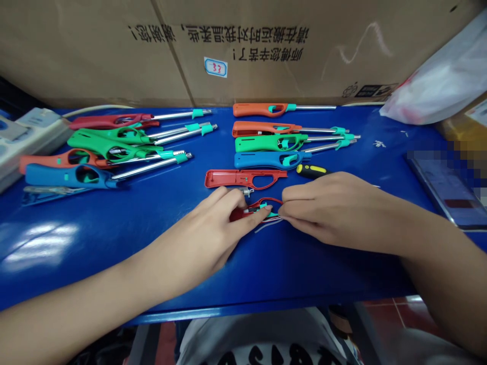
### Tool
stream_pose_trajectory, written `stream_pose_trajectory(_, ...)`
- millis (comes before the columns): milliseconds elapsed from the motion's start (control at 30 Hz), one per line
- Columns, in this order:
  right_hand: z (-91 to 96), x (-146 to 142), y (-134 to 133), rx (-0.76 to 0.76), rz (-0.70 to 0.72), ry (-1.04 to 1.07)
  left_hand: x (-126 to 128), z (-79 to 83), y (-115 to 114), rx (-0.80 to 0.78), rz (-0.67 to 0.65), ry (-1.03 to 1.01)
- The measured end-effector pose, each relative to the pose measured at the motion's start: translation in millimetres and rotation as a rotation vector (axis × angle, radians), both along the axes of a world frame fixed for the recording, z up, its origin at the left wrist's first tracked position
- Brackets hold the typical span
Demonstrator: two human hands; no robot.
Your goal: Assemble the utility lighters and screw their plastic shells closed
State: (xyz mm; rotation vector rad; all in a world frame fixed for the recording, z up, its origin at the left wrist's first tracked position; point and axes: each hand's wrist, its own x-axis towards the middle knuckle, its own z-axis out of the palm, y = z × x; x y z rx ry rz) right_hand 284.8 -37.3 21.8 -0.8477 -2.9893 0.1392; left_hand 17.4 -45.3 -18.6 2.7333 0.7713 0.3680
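An opened red lighter casing (262,201) lies on the blue table, with a teal trigger and thin wires showing inside. My left hand (218,223) is closed around its handle end, the index finger pressing near the trigger. At the casing's front end, my right hand (323,208) has its fingertips pinched together; what is between them is hidden. A thin pale tube (267,224) trails below the casing. Just beyond my hands lies the other red casing half (243,179), its hollow inside facing up, with a small metal piece (247,191) beside it.
Several lighters in blue (266,159), green (266,142) and orange (258,110) lie behind my hands. Another group (72,176) lies at the left, near a power strip (34,132). A yellow-black tool (312,171), a phone (449,187), a plastic bag (437,76) and a cardboard box (102,56) surround them.
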Motion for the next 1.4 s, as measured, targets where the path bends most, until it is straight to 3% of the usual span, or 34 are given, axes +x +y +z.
stream_pose_trajectory(267, -2.6, -3, 1, -0.017, -0.034, -0.008, -2, 2.1, -1, 0.041, -0.017, 0.053)
stream_pose_trajectory(600, 3.5, -5, 6, -0.26, -0.353, 0.155, 0, 3.0, -2, 0.097, -0.015, 0.109)
stream_pose_trajectory(833, -5.3, -8, 9, -0.373, -0.453, 0.166, -1, 3.1, -2, 0.081, -0.009, 0.069)
stream_pose_trajectory(1033, -2.5, -10, 9, -0.379, -0.5, 0.18, -2, 2.7, 1, 0.084, 0.03, -0.044)
stream_pose_trajectory(1400, -4.3, -9, 5, -0.399, -0.516, 0.178, 2, 4.3, -3, -0.137, 0.152, -0.16)
